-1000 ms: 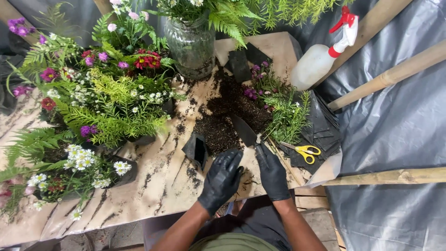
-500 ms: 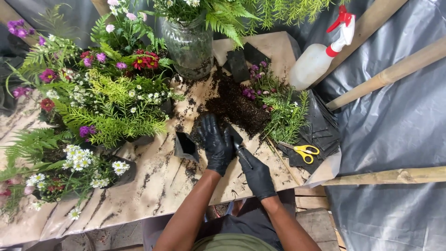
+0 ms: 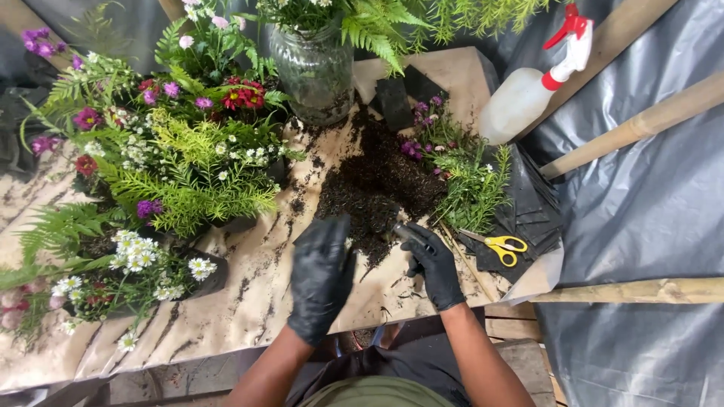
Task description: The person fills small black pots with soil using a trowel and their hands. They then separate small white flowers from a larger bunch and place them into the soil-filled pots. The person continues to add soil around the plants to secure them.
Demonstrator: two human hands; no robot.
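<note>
Risk, largest first. The soil heap (image 3: 377, 192), centre of the frame, lies loose on the paper-covered table (image 3: 256, 301) and already trails toward the near edge; a sweep of either gloved hand could push more of it off. The glass jar (image 3: 313, 71), upper centre, stands just behind the heap under heavy foliage, so a knock could tip it. The spray bottle (image 3: 532, 90), upper right, leans over the table's edge onto the grey sheeting (image 3: 641, 211) and could slide. The yellow scissors (image 3: 498, 245), right of centre, lie near the right hand, and a blind reach could catch the blades.

Hands: the left hand (image 3: 320, 275), lower centre, is flat with fingers together, palm down over the soil's near fringe; contact cannot be told. The right hand (image 3: 434, 264) is closed around a small dark tool (image 3: 407, 234), probably a scoop, its tip at the heap's edge.

Count: 1 table, 1 soil heap, 1 jar, 1 spray bottle, 2 wooden poles (image 3: 641, 124) at right, 2 black gloves, 1 pair of scissors, 1 tool. Potted flowering plants (image 3: 181, 162) crowd the left; their number cannot be fixed.
</note>
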